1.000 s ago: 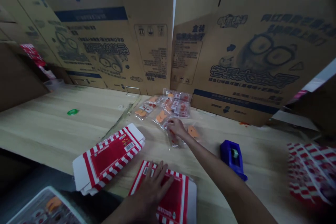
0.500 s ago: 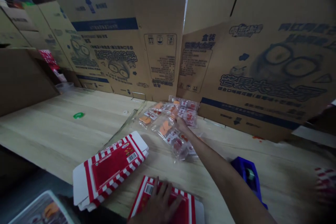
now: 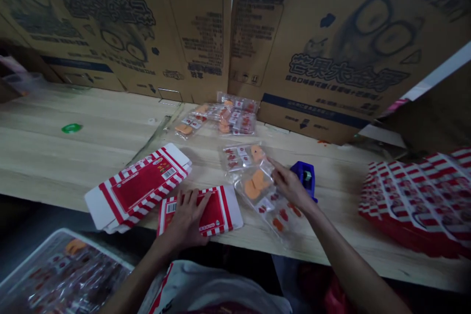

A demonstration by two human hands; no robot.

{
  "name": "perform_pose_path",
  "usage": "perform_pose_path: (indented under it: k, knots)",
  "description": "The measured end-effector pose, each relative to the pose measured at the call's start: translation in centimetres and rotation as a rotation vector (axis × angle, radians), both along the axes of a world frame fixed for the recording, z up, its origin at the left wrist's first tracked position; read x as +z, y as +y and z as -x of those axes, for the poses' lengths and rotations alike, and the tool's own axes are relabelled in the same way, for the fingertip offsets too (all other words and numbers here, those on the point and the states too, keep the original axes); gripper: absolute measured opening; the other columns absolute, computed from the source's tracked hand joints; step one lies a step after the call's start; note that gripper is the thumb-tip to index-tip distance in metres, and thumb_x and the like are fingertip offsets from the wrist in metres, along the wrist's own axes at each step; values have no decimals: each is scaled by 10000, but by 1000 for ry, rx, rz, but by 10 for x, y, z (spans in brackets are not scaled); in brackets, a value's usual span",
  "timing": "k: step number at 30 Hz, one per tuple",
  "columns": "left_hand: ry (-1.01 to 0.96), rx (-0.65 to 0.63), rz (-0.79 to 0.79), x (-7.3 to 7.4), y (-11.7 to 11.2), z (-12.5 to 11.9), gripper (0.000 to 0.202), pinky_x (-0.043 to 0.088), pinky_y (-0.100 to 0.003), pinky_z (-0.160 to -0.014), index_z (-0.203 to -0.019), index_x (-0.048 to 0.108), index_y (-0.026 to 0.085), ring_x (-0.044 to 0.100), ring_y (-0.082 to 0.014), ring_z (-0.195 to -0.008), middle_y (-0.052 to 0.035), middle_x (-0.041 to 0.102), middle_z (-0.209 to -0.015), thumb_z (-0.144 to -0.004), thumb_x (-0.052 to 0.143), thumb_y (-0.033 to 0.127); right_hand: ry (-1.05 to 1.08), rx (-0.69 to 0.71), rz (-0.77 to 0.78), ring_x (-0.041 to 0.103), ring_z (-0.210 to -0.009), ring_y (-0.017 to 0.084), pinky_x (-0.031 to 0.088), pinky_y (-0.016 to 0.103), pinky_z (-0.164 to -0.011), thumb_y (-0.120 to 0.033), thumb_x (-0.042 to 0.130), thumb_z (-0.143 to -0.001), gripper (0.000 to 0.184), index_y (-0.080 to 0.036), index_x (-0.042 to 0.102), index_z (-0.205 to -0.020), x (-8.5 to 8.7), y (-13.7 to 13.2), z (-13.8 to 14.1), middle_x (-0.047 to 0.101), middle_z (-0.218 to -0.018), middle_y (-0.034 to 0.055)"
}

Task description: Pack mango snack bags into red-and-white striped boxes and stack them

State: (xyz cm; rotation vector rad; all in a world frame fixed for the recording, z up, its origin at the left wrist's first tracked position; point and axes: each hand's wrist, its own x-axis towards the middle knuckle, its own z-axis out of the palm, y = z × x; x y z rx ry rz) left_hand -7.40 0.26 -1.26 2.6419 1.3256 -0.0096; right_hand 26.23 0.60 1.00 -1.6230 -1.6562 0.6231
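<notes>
My left hand [image 3: 189,221] lies across a red-and-white striped carton [image 3: 215,211] at the table's near edge, its fingers stretched and spread over the printed face. In my right hand [image 3: 287,179] a clear plastic packet [image 3: 257,184] is pinched by its upper edge; orange and red pieces show inside. It overlaps another such packet [image 3: 235,157] just behind it. Farther back, by the cardboard, lies a pile of similar packets [image 3: 239,120]. Left of my left hand, flattened striped cartons [image 3: 138,186] lie stacked at an angle.
A blue tape dispenser [image 3: 304,179] stands right of my right hand. Striped cartons [image 3: 419,201] fill the table's right side. A white-rimmed bin [image 3: 66,230] of packets sits below at lower left. Cardboard boxes [image 3: 176,49] wall the back; a green ring [image 3: 71,128] lies at left.
My right hand has drawn packets away from the back pile toward me and to the right. My left hand stays on the carton. The view has tipped downward and turned right.
</notes>
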Motion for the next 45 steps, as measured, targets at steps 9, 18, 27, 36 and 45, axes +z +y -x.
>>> perform_pose_path:
  k: [9, 18, 27, 36, 45]
  knots:
    - [-54, -60, -126, -12, -4, -12, 1094, 104, -623, -1095, -1439, 328, 141, 313, -441, -1285, -243, 368, -1387, -469, 744, 427, -10, 297, 175, 541, -748, 165, 437, 271, -716, -177, 423, -886, 442, -252, 574, -1294, -12, -44, 19, 586, -895, 50]
    - [-74, -114, -147, -13, -7, -13, 1062, 86, -625, -1100, -1425, 348, 187, 296, -444, -1301, -207, 375, -1410, -461, 750, 376, -234, 554, 219, 538, -899, 191, 385, 327, -885, -339, 406, -956, 384, -364, 523, -1321, 0, -30, 37, 592, -984, 44]
    - [-63, -159, -6, -15, -6, -17, 1115, 90, -624, -1098, -1431, 341, 197, 332, -417, -1278, -193, 395, -1395, -437, 762, 477, -171, 421, 118, 453, -1215, 286, 130, 584, -1098, -247, 479, -902, 277, -276, 685, -1085, -45, -32, 63, 557, -1263, 104]
    - [-52, -151, 6, -24, -6, -16, 1188, 80, -628, -1100, -1454, 311, 210, 295, -435, -1313, -203, 347, -1437, -410, 781, 530, 50, -295, 32, 535, -1183, 296, 396, 490, -1027, -417, 518, -862, 388, -208, 598, -1178, -62, -95, 11, 617, -1210, 123]
    - [-38, -130, 20, -16, -8, -25, 1121, 117, -639, -1085, -1423, 374, 174, 337, -431, -1273, -221, 387, -1392, -427, 778, 495, 384, -314, 159, 636, -1039, 324, 505, 477, -898, -576, 600, -767, 565, -168, 620, -1157, -78, -91, 39, 666, -1152, 152]
